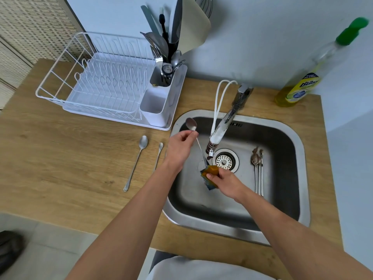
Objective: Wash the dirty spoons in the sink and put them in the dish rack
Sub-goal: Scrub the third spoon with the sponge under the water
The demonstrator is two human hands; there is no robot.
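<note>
faucet (219,134) overhanging sink (282,126) centre, open basin floor below right

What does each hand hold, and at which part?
Left hand holds a spoon at the neck, just below the bowl. Right hand grips a sponge, wrapped around the spoon's handle end.

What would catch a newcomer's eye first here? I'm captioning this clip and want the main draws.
Over the steel sink, the left hand holds a spoon bowl-up while the right hand wipes its handle end with a yellow sponge. Dirty spoons lie in the basin's right side; two more spoons rest on the wooden counter beside the white dish rack.
</note>
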